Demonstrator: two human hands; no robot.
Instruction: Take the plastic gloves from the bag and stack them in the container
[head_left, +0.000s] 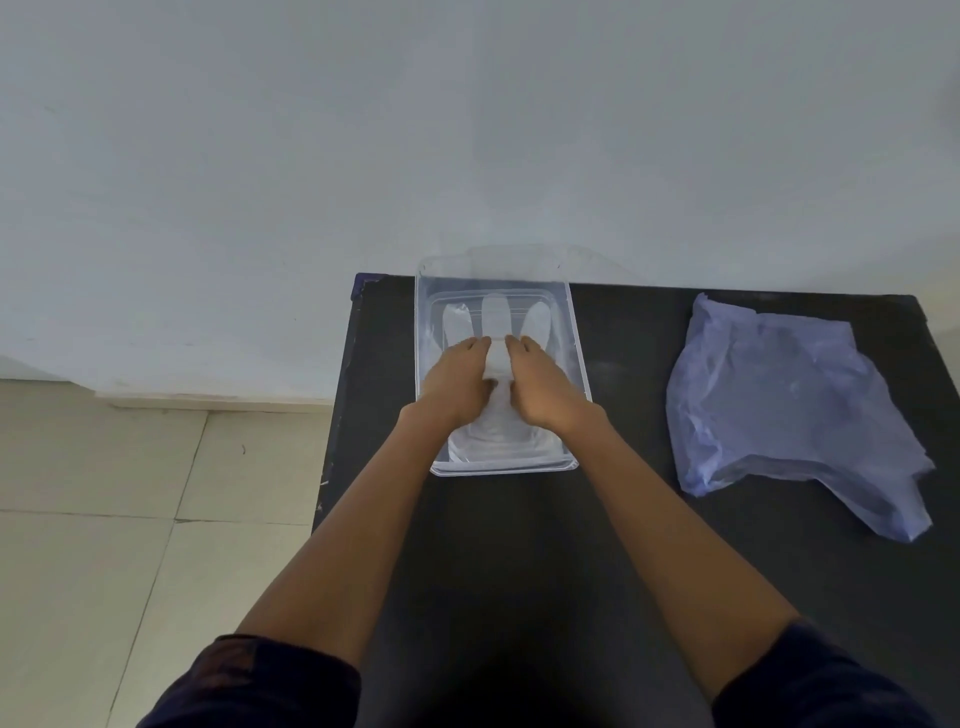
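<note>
Nearest the camera, at six o'clock, two dark sleeves (249, 680) frame a pair of bare forearms that reach forward over a black table (509, 545). Toward the centre, both hands lie palm down inside a clear plastic container (581, 364) that stands on the table. The left hand (457, 382) and the right hand (543, 384) sit side by side, almost touching, fingers stretched flat and pointing to twelve o'clock. They press on a see-through plastic glove (496, 325) that lies flat in the container; neither hand is closed around anything. The glove's fingers fan out beyond the fingertips, toward the container's far wall. At three o'clock from the container, well apart from it, a crumpled pale blue plastic bag (784, 410) lies on the table. What it holds cannot be made out. At nine o'clock, off the table, is a pale tiled floor (104, 519). Beyond everything, at twelve o'clock, rises a plain white wall (467, 130).
</note>
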